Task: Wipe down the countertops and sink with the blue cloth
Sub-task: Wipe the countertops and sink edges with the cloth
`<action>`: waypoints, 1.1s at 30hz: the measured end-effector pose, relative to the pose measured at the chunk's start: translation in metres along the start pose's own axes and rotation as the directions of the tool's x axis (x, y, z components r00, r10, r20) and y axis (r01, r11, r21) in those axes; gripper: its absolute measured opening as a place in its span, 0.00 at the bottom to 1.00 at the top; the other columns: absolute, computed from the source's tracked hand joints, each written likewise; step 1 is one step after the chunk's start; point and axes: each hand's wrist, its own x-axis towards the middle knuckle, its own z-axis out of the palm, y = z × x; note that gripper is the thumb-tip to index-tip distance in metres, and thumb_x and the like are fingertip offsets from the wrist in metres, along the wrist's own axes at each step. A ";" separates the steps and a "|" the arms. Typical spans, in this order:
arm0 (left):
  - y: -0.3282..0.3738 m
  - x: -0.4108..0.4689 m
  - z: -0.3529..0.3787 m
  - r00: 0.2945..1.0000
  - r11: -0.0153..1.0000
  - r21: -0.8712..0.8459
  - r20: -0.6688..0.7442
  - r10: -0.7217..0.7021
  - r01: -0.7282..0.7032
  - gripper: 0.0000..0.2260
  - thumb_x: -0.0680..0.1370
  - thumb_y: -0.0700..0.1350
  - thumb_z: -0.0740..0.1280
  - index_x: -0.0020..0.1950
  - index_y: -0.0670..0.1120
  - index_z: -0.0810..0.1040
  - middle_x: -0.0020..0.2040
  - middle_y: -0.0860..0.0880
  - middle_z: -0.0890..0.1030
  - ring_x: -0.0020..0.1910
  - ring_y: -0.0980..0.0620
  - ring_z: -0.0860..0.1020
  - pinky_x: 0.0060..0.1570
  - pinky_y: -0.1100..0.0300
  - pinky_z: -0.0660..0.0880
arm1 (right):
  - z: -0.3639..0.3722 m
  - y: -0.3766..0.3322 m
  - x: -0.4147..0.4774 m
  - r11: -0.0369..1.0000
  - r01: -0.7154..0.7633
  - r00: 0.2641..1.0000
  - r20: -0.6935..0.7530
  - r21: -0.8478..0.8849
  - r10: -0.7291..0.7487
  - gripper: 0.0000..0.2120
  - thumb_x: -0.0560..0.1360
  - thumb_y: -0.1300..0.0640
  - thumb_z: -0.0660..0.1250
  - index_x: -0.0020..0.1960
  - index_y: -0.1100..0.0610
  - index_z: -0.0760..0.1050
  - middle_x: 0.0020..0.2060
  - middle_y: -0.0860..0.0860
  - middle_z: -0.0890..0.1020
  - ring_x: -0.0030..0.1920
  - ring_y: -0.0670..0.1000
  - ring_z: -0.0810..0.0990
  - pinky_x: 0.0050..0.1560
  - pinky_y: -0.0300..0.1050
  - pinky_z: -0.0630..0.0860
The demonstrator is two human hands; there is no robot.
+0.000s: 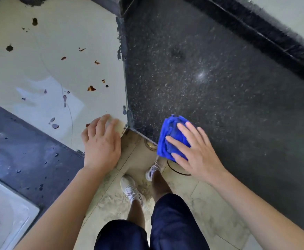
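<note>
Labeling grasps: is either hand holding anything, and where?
Nothing gripped: right hand presses flat on top of the blue cloth; left hand rests on the pale countertop corner.

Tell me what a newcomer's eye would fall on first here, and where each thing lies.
The bright blue cloth stands out, pressed by the right hand on the dark speckled countertop. Left of it, brown stains dot the pale countertop, whose corner the left hand rests on.

One blue cloth point(173, 136); one left hand point(101, 147), one right hand point(196, 150); one sink point(6, 210); two white shoes point(129, 188).
</note>
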 end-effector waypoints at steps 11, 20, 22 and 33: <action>-0.018 -0.019 -0.017 0.999 0.995 -0.094 -0.025 0.042 -0.044 0.18 0.78 0.46 0.59 0.68 0.47 0.72 0.71 0.45 0.71 0.70 0.42 0.67 0.65 0.43 0.64 | -0.015 -0.017 0.107 0.906 -0.401 0.916 0.042 0.136 0.399 0.27 0.83 0.41 0.50 0.81 0.44 0.52 0.81 0.55 0.43 0.80 0.58 0.39 0.79 0.61 0.42; -0.128 -0.096 -0.038 0.958 0.958 0.040 -0.051 -0.282 0.284 0.24 0.78 0.56 0.58 0.70 0.45 0.71 0.74 0.42 0.65 0.71 0.38 0.64 0.67 0.41 0.61 | 0.002 -0.108 0.157 0.987 -0.138 0.989 -0.041 0.085 0.142 0.27 0.84 0.42 0.47 0.81 0.48 0.55 0.81 0.58 0.49 0.80 0.61 0.42 0.79 0.63 0.45; -0.147 -0.094 -0.041 0.936 0.935 0.051 -0.024 -0.351 0.351 0.28 0.78 0.60 0.57 0.73 0.46 0.68 0.76 0.43 0.62 0.74 0.39 0.59 0.71 0.41 0.57 | 0.001 -0.105 0.142 0.997 -0.058 0.998 -0.017 0.044 0.059 0.27 0.84 0.41 0.46 0.81 0.48 0.55 0.81 0.58 0.49 0.81 0.60 0.43 0.79 0.63 0.47; -0.155 -0.080 -0.029 0.904 0.906 -0.026 -0.066 -0.423 0.422 0.29 0.78 0.64 0.57 0.73 0.47 0.66 0.77 0.44 0.61 0.78 0.42 0.55 0.76 0.41 0.49 | 0.004 -0.141 0.133 0.999 0.041 0.994 0.100 -0.001 -0.041 0.29 0.83 0.40 0.44 0.82 0.45 0.48 0.81 0.60 0.46 0.80 0.63 0.41 0.78 0.65 0.47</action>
